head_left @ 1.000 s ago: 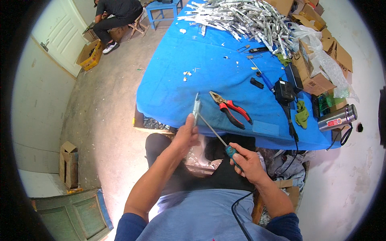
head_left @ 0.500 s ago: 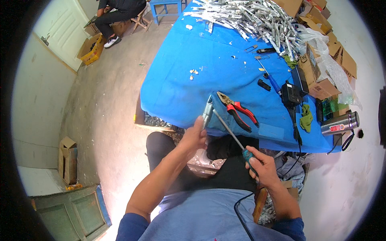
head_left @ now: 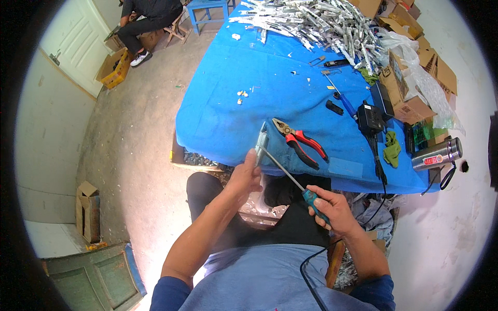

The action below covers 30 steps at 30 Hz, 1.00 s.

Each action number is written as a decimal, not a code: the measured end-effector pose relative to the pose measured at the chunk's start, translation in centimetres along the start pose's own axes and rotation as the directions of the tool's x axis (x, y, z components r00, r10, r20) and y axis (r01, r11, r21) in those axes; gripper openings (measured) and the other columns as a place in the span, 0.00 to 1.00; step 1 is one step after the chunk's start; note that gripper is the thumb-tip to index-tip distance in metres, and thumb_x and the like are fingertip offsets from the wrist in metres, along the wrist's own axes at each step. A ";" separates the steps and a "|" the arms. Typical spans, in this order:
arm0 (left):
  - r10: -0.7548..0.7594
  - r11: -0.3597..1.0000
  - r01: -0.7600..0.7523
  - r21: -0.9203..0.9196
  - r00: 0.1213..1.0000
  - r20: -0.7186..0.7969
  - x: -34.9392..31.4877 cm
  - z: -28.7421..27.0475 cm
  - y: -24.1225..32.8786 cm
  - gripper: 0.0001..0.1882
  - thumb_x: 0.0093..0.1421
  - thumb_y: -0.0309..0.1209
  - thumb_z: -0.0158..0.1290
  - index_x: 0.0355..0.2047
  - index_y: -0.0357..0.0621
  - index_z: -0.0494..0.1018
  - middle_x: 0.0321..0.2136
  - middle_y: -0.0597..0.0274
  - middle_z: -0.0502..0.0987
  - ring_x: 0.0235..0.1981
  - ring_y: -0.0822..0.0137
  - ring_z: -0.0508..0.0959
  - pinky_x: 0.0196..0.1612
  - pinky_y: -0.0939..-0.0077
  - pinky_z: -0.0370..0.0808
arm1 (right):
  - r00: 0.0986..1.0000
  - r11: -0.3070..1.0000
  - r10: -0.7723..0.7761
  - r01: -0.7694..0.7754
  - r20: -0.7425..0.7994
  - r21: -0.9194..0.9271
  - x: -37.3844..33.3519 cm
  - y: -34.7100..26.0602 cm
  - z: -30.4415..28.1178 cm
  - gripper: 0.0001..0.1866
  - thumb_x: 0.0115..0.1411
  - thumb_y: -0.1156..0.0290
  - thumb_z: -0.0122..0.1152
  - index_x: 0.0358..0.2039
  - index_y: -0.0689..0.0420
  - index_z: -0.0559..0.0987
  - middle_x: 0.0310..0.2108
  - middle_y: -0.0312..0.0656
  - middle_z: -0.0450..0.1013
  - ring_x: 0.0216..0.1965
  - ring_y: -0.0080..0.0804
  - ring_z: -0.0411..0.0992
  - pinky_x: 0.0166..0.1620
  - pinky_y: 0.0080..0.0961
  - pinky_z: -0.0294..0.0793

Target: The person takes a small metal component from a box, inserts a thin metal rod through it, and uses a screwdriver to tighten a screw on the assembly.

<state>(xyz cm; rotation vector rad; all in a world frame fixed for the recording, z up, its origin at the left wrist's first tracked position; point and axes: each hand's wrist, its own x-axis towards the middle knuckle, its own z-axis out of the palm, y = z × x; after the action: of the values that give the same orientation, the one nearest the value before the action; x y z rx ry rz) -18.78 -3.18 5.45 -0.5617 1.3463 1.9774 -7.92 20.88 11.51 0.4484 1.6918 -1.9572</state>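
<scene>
My left hand (head_left: 246,178) grips a narrow silver metal part (head_left: 262,140) by its lower end, at the near edge of the blue-covered table. My right hand (head_left: 332,208) is closed around the teal handle of a screwdriver (head_left: 284,170). The screwdriver's long shaft slants up to the left, and its tip meets the right side of the metal part; whether it sits in a slot is too small to tell. Just right of the metal part, combination pliers (head_left: 301,143) with red and black handles lie on the cloth, jaws pointing away.
A heap of similar silver parts (head_left: 332,26) covers the table's far end. On the right stand a black power adapter (head_left: 370,118), a blue screwdriver (head_left: 346,103), a steel flask (head_left: 437,154) and cardboard boxes (head_left: 402,93). Small white bits (head_left: 241,97) lie mid-table. A person (head_left: 150,23) sits far left.
The screwdriver's tip has come down from beside the metal part's upper portion onto its side. My right hand has shifted slightly left and up; my left hand still grips the part.
</scene>
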 end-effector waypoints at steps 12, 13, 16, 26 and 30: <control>0.032 0.999 -0.030 0.036 0.998 -0.051 0.4 0.3 -0.7 0.32 0.61 0.68 0.38 0.18 0.55 0.55 0.10 0.76 0.51 0.10 0.75 0.50 0.24 0.73 0.65 | 0.988 0.943 -0.154 0.156 0.030 -0.295 0.8 0.2 0.1 0.22 0.67 0.66 0.53 0.61 0.55 0.69 0.27 0.35 0.71 0.19 0.14 0.63 0.23 0.12 0.62; 0.037 0.999 -0.035 0.035 0.997 -0.068 0.4 0.4 -0.8 0.32 0.61 0.68 0.37 0.18 0.55 0.55 0.10 0.75 0.51 0.10 0.75 0.50 0.24 0.73 0.65 | 0.980 0.911 -0.197 0.196 0.033 -0.364 0.8 0.2 0.4 0.22 0.67 0.66 0.53 0.61 0.55 0.69 0.27 0.35 0.71 0.19 0.14 0.62 0.23 0.12 0.62; 0.030 0.999 -0.026 0.040 0.996 -0.089 0.4 0.6 -0.6 0.32 0.61 0.69 0.38 0.18 0.55 0.55 0.10 0.75 0.51 0.10 0.74 0.50 0.24 0.73 0.64 | 0.898 0.712 -0.431 0.399 0.088 -0.578 1.3 1.3 0.3 0.22 0.67 0.67 0.52 0.61 0.55 0.69 0.27 0.35 0.71 0.19 0.14 0.62 0.23 0.13 0.62; 0.034 0.995 -0.025 0.096 0.996 -0.088 0.4 0.2 -0.4 0.33 0.61 0.68 0.37 0.16 0.56 0.54 0.10 0.75 0.49 0.10 0.74 0.49 0.22 0.72 0.61 | 0.997 0.995 0.052 -0.046 0.059 -0.090 1.5 -3.0 -1.1 0.25 0.65 0.64 0.55 0.61 0.59 0.68 0.28 0.36 0.73 0.17 0.14 0.64 0.16 0.10 0.57; 0.044 0.994 -0.036 0.106 0.997 -0.067 0.3 0.2 -0.4 0.33 0.61 0.69 0.35 0.16 0.56 0.54 0.10 0.75 0.50 0.11 0.74 0.49 0.23 0.71 0.61 | 0.997 0.971 -0.037 0.051 0.064 -0.232 1.6 -2.6 -1.0 0.23 0.66 0.65 0.54 0.60 0.58 0.69 0.26 0.34 0.72 0.18 0.13 0.63 0.19 0.11 0.60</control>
<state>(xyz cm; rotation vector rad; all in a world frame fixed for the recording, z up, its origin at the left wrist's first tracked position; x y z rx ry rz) -18.71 -2.79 5.12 -0.5628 1.5052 1.9218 -10.82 21.88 12.56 0.2656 1.8798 -1.7540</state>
